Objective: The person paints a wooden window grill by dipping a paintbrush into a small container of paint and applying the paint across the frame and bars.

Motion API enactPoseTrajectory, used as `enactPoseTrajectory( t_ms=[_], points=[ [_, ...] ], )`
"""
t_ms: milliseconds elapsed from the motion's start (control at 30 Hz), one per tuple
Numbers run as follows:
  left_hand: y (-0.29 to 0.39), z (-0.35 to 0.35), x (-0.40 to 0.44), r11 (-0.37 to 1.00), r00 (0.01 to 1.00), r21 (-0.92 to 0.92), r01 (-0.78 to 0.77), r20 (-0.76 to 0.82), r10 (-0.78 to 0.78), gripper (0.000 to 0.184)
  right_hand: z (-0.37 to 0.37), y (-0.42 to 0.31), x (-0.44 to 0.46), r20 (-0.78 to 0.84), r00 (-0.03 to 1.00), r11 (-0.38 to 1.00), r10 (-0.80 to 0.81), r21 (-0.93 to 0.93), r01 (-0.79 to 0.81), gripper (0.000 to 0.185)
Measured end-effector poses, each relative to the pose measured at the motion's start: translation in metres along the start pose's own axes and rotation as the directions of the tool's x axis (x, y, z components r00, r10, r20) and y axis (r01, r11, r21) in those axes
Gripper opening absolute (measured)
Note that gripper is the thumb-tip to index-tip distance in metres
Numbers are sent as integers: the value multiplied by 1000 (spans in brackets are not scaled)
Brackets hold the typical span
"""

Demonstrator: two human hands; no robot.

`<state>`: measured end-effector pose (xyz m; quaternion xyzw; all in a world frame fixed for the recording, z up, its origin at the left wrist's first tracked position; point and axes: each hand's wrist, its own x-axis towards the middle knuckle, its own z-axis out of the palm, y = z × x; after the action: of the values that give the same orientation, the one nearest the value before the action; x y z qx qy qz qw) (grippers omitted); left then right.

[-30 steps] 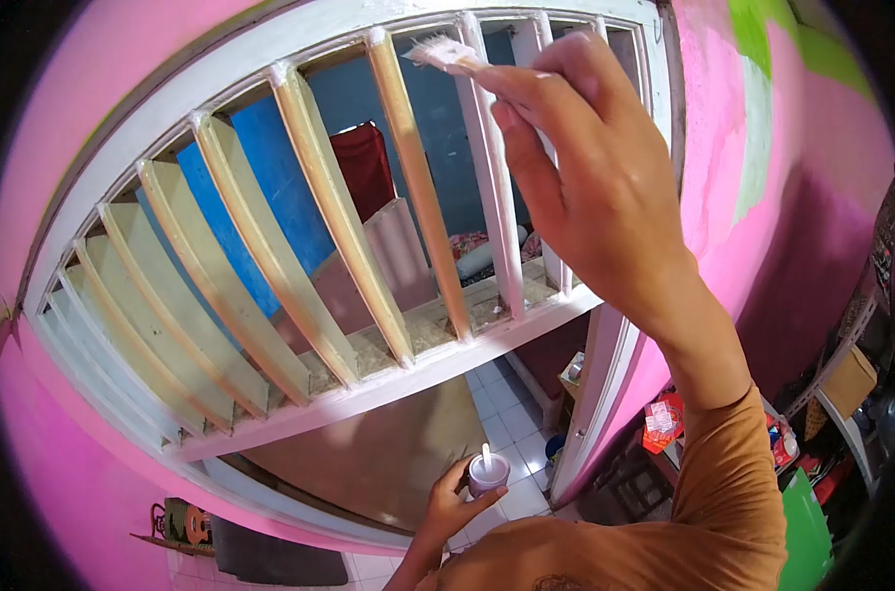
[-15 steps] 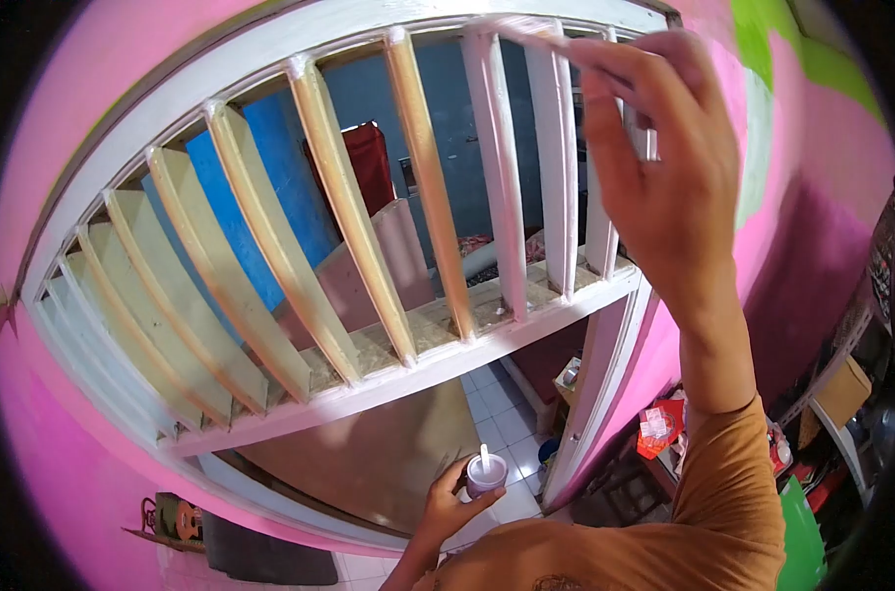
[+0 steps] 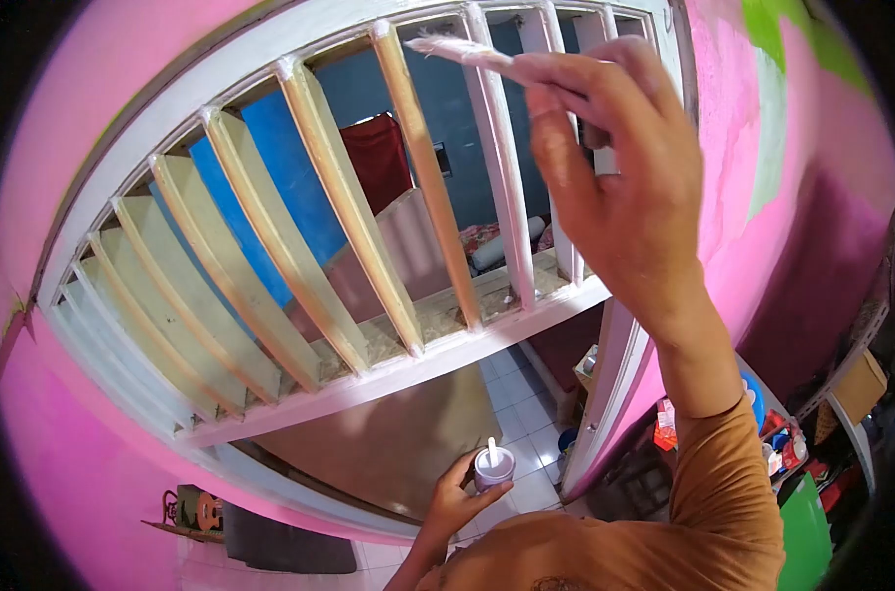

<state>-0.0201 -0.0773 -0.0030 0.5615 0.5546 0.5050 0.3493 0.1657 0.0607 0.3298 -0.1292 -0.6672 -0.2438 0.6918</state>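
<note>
My right hand [image 3: 630,163] is raised at the upper right, pinching a paintbrush [image 3: 467,53] whose white, paint-covered bristles point left. Behind the brush tip stands an unpainted tan slat [image 3: 423,167]; the bristles look close to it, but I cannot tell whether they touch. A white slat [image 3: 505,167] stands to its right, partly behind the brush. Low in the view, my left hand [image 3: 467,491] is wrapped round a small paint cup [image 3: 495,470] with pale paint and a white stick standing in it.
The slats sit in a white frame [image 3: 408,361] set in a pink wall [image 3: 63,443]. More tan slats [image 3: 260,236] run to the left. Below are a brown door panel [image 3: 388,443] and a tiled floor [image 3: 521,424]. Cluttered shelves [image 3: 851,394] stand at the right.
My right hand has moved left and slightly down with the paintbrush, its bristles passing from the white slat towards the tan one. My left hand still holds the cup. The view has shifted slightly.
</note>
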Motion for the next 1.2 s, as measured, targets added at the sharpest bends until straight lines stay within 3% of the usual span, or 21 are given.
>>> enactPoseTrajectory(
  t_ms=[33,100,167,267,300,367,400,500,533,633,733,867,967,1100,1200],
  points=[
    [2,1,0,1000,1000,22,4,-3,-4,66,4,2,-3,24,1000,1000,17,-21,-17,16],
    [1,2,0,999,1000,50,7,-9,-7,66,18,14,-6,-109,994,994,-26,101,37,15],
    [-5,4,0,1000,1000,-9,4,2,-4,67,29,19,-1,-145,989,993,-33,106,48,13],
    [-1,5,-1,1000,1000,-13,15,4,-15,67,29,20,8,-325,920,935,-217,203,292,13],
    [-2,5,-2,1000,1000,-12,17,2,-17,67,11,9,9,-220,972,903,-80,397,164,13],
    [-6,5,-4,999,999,22,50,-9,-50,67,2,-1,5,-87,996,821,36,571,20,13],
    [-8,5,-4,999,999,20,48,-16,-48,67,6,-2,0,-119,991,902,66,431,-9,14],
    [-8,5,-9,998,998,-22,60,-19,-60,67,10,-7,0,-146,978,939,146,332,-90,13],
    [-3,5,-9,998,998,-9,61,-31,-62,68,10,-6,2,-102,995,979,24,202,-3,14],
    [-8,5,-9,999,998,-2,49,-43,-49,68,20,15,-8,-127,989,982,-79,160,99,14],
    [-11,6,-8,999,998,-6,38,-51,-38,68,22,17,-9,-215,977,963,-16,259,72,14],
    [-7,7,-7,998,997,-25,59,-42,-60,68,25,15,-5,-211,973,952,-98,266,153,17],
    [-13,9,-6,997,997,-63,46,-59,-50,67,9,16,-8,-142,989,936,39,351,14,9],
    [-12,6,3,997,995,28,-78,-55,79,69,-19,24,-48,-25,974,877,226,441,-192,15],
    [-14,11,12,995,992,-68,-74,-110,67,71,-59,37,-96,38,926,812,375,470,-348,23]
  ],
)
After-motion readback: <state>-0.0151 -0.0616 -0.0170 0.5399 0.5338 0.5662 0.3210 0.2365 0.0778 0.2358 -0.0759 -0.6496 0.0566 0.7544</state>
